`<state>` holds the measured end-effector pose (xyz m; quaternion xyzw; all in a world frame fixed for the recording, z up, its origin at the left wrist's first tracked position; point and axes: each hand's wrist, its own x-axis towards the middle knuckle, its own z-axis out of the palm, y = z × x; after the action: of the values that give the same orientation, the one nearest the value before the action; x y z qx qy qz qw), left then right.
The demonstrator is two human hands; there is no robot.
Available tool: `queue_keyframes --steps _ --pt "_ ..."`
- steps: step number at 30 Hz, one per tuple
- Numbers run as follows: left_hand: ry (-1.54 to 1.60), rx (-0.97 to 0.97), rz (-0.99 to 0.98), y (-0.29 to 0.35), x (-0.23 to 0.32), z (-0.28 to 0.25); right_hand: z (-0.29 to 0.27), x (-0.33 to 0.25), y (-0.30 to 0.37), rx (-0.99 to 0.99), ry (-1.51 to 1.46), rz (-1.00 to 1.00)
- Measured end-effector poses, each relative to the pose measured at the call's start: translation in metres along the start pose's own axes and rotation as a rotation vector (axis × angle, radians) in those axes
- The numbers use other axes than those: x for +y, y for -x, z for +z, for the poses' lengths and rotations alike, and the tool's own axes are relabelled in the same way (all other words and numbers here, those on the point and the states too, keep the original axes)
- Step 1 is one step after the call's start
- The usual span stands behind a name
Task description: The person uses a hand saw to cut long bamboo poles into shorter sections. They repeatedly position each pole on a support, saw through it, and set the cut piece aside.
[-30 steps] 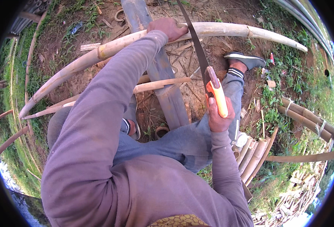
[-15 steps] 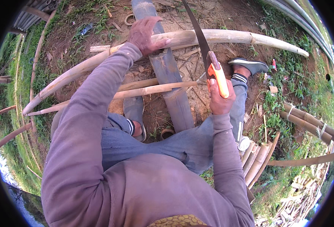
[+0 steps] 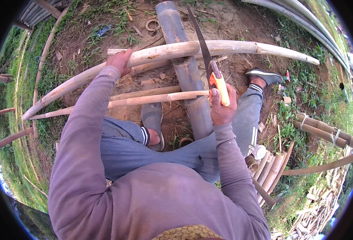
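Left hand (image 3: 120, 62) closed over the long pale pole (image 3: 232, 47), left of centre in the upper half of the frame. Right hand (image 3: 224, 107), right of centre, wrapped around the orange handle (image 3: 223, 90) of the saw (image 3: 205, 50).

We note the pole's long axis: left to right across the upper frame, bowed, its left end dipping toward the left edge. From the left hand most of it lies to the right; from the right hand it lies above. We see the saw pointing up and slightly left, crossing the pole steeply. Right hand is nearer this crossing. Whether blade touches pole, we cannot tell. Grey log (image 3: 172, 28) passes under the pole, just left of the crossing.
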<state>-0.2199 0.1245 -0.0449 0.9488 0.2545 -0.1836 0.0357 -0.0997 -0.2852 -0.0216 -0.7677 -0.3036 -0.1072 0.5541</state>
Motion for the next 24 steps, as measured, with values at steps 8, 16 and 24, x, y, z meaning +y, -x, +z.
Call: queue_keyframes --steps 8,16,24 --pt "0.067 0.354 0.184 -0.017 0.071 -0.002 -0.001 -0.028 -0.010 -0.072 -0.273 0.449" --pt "0.117 0.063 0.106 -0.028 0.073 -0.017 -0.035 -0.051 0.023 -0.103 -0.053 0.401" --pt "0.131 0.057 0.093 -0.022 0.074 -0.015 -0.051 -0.072 0.036 -0.128 -0.189 0.495"
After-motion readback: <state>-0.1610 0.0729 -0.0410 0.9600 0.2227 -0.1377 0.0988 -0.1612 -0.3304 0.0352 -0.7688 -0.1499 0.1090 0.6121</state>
